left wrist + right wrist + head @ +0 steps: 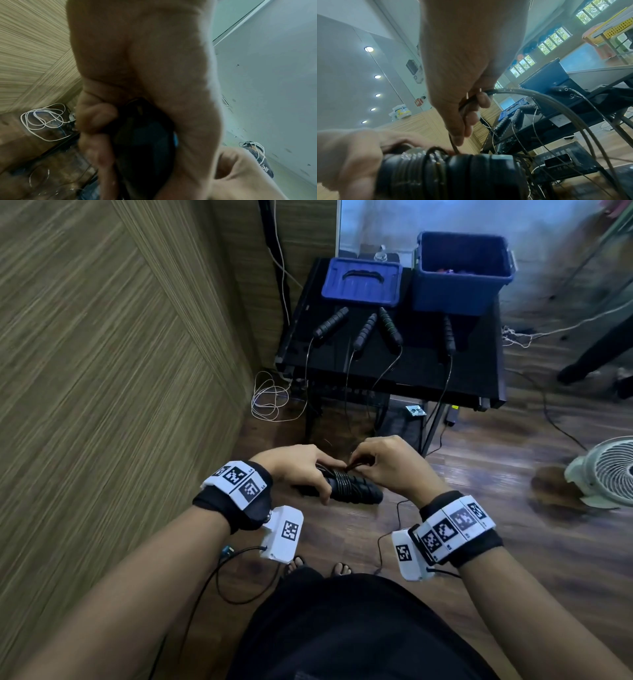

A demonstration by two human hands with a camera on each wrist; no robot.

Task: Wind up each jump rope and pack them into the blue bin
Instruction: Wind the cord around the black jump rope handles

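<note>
Black jump rope handles (346, 490), already wrapped in cord (539, 97), are gripped by the left hand (301, 467); the cord's loose end is pinched by right hand (390, 463) fingers (481, 100).

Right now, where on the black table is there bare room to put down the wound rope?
Bare strip on the black table between the green-ringed handle and the far-right handle, before the blue bin. Crowded: under the blue lid, where three handles lie close.

Blue bin (462, 273) contents too blurred to identify; fan (606, 470) cut off.
</note>
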